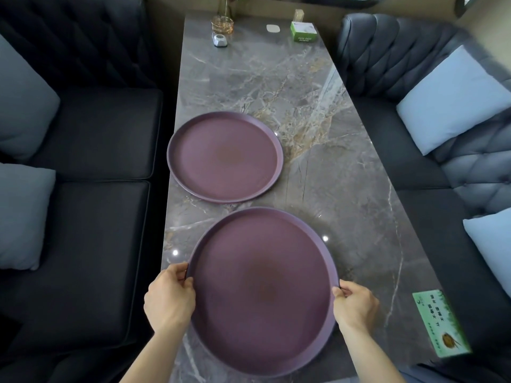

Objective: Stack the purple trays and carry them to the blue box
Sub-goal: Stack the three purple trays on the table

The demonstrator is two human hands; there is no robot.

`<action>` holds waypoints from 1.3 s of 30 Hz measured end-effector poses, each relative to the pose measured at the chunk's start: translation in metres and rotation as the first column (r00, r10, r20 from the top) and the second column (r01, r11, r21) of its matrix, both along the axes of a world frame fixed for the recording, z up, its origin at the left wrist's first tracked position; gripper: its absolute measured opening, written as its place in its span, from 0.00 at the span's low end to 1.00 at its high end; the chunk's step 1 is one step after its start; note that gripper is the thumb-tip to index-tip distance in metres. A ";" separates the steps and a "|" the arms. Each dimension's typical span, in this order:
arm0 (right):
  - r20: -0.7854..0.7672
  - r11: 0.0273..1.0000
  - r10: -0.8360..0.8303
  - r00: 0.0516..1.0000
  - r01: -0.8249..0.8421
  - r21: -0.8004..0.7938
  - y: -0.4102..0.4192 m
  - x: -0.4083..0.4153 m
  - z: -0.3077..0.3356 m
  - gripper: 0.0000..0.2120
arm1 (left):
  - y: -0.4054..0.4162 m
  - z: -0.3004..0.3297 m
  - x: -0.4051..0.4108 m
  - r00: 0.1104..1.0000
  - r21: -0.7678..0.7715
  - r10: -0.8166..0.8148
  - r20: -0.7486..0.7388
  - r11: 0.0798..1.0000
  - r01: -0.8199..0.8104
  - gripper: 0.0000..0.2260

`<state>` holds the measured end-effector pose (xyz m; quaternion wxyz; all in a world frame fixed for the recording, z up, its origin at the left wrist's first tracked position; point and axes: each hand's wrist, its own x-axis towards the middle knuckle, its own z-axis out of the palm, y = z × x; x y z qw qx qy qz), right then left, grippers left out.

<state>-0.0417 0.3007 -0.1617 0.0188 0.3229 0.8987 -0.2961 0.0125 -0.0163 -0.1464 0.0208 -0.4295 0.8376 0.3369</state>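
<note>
The person's left hand (169, 295) and right hand (356, 306) pinch opposite rims of the near purple tray (262, 288) — fingers curled around its edge, likely for a level lift onto the far tray (225, 156) lying flat on the marble table (345, 172). No blue box shows.

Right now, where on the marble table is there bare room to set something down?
Widest bare patch: the grey marble table between the far purple round tray and the green box at the far end. Also free: the strip right of both trays. Crowded: the near end, under the near purple round tray gripped by left hand and right hand.
</note>
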 end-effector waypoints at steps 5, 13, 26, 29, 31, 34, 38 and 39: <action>0.013 1.000 -0.013 1.000 0.013 -0.001 -0.001 -0.001 -0.002 0.08 | -0.001 -0.002 0.000 1.000 0.015 0.012 0.004 1.000 -0.012 0.14; 0.041 1.000 0.008 0.999 -0.009 0.008 0.000 -0.005 -0.001 0.07 | -0.005 -0.003 -0.004 0.999 0.010 -0.003 0.038 1.000 0.002 0.14; 0.011 0.993 0.112 0.994 -0.112 0.042 -0.005 -0.061 0.025 0.16 | -0.018 -0.002 -0.039 0.994 0.107 0.105 0.009 0.989 -0.106 0.13; -0.027 0.980 0.196 0.980 -0.197 -0.022 -0.025 -0.121 0.030 0.15 | -0.037 -0.003 -0.075 0.972 0.177 0.228 -0.058 0.961 -0.215 0.09; -0.041 0.968 0.239 0.970 -0.242 -0.068 -0.041 -0.164 0.030 0.15 | -0.048 -0.005 -0.104 0.948 0.217 0.303 -0.095 0.936 -0.278 0.08; -0.040 0.950 0.281 0.959 -0.283 -0.131 -0.066 -0.223 0.028 0.15 | -0.062 -0.010 -0.146 0.894 0.288 0.426 -0.136 0.881 -0.376 0.11; -0.054 0.930 0.300 0.953 -0.304 -0.206 -0.100 -0.288 0.017 0.19 | -0.081 -0.018 -0.196 0.844 0.333 0.512 -0.159 0.833 -0.442 0.17; -0.057 0.924 0.302 0.951 -0.307 -0.226 -0.108 -0.302 0.014 0.21 | -0.086 -0.020 -0.208 0.838 0.338 0.521 -0.162 0.827 -0.449 0.19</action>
